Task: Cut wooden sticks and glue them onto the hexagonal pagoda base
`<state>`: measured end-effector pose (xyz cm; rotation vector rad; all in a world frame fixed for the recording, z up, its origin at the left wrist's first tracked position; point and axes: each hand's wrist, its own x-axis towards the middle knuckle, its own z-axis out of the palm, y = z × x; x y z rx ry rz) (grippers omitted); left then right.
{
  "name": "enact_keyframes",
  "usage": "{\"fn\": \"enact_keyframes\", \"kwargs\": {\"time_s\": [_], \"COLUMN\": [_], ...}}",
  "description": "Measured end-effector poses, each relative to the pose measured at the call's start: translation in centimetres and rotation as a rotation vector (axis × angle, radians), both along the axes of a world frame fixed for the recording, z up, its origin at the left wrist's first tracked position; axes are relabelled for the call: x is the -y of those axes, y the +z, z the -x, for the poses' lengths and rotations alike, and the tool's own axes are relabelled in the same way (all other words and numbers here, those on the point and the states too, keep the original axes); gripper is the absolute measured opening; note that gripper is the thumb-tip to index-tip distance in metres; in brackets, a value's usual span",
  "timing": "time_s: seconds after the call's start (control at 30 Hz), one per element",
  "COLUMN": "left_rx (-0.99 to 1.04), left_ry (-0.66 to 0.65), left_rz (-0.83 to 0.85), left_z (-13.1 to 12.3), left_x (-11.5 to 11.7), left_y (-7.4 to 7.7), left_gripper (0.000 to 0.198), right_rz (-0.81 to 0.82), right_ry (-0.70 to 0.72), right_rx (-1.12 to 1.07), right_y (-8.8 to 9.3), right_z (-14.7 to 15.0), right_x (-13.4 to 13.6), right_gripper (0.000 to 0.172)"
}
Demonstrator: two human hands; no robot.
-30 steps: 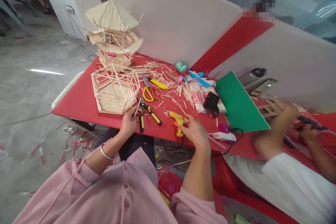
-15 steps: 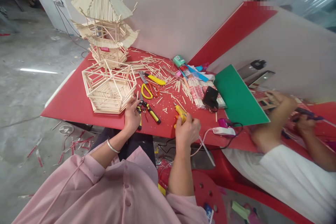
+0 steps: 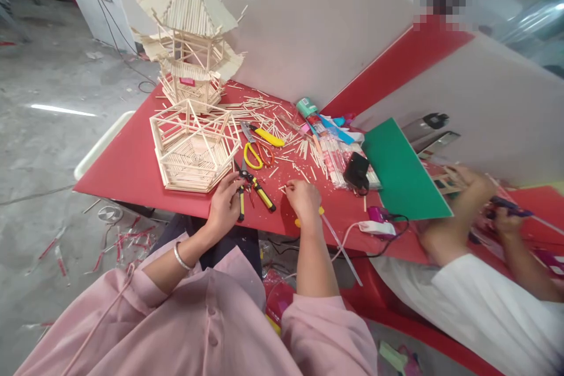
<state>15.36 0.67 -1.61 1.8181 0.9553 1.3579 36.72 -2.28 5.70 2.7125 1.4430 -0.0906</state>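
Note:
My left hand (image 3: 225, 204) is at the front corner of the hexagonal stick frame (image 3: 196, 170), its fingers curled together beside the yellow-and-black pliers (image 3: 258, 191). Whatever those fingers hold, if anything, is hidden. My right hand (image 3: 304, 202) is lowered to the red tabletop, thumb and fingertips pinched at a short piece of wooden stick (image 3: 282, 188). Mostly hidden beneath that hand and wrist lies a yellow glue gun (image 3: 298, 223), with a long clear glue stick (image 3: 341, 249) poking out behind it.
A tiered stick pagoda (image 3: 189, 29) stands behind the frame. Scissors (image 3: 253, 153), a yellow cutter (image 3: 269, 137), loose sticks (image 3: 259, 111), bagged sticks (image 3: 332, 158), a black adapter (image 3: 356, 170) and a green board (image 3: 403, 173) lie around. A co-worker's arm (image 3: 458, 205) is at the right.
My right hand has let go of the glue gun and moved to a small stick piece on the table. My left hand stays by the frame and pliers. The view has shifted slightly.

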Motion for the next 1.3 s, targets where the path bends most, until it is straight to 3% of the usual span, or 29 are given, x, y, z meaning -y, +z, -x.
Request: {"fn": "enact_keyframes", "kwargs": {"time_s": [0.23, 0.37, 0.43, 0.47, 0.53, 0.6, 0.67, 0.8, 0.97, 1.3], "left_rx": [0.03, 0.091, 0.147, 0.189, 0.309, 0.457, 0.577, 0.689, 0.82, 0.911], "left_ry": [-0.074, -0.118, -0.136, -0.153, -0.197, -0.241, -0.256, -0.248, -0.179, -0.084], "left_rz": [-0.123, -0.047, 0.139, 0.28, 0.596, 0.853, 0.983, 1.048, 1.122, 1.074], "left_z": [1.8, 2.7, 3.3, 3.5, 4.1, 4.8, 5.6, 7.6, 9.4, 11.6], "left_x": [1.8, 2.6, 3.0, 3.1, 3.2, 3.1, 2.9, 2.6, 2.5, 1.8], "left_y": [2.0, 3.4, 3.9, 4.1, 4.2, 4.3, 4.5, 5.0, 5.1, 5.9], "left_gripper": [0.032, 0.024, 0.017, 0.015, 0.02, 0.032, 0.04, 0.042, 0.044, 0.029], "right_rz": [0.103, 0.033, -0.204, -0.367, -0.544, -0.541, -0.54, -0.611, -0.695, -0.688], "right_ry": [0.084, 0.101, 0.091, 0.104, 0.161, 0.211, 0.286, 0.49, 0.642, 0.607], "right_rx": [0.055, 0.075, -0.028, -0.174, -0.586, -0.875, -0.948, -0.819, -0.604, -0.55], "right_y": [0.5, 1.9, 2.6, 2.7, 2.5, 1.8, 0.8, -0.8, -1.5, -0.7], "right_z": [0.7, 1.6, 2.5, 3.3, 5.5, 8.3, 11.2, 15.6, 18.3, 17.1], "right_x": [-1.7, -0.4, 1.2, 2.1, 3.7, 4.8, 5.1, 4.2, 3.4, 5.6], "right_gripper": [0.026, 0.021, 0.019, 0.018, 0.027, 0.034, 0.03, 0.026, 0.033, 0.028]}}
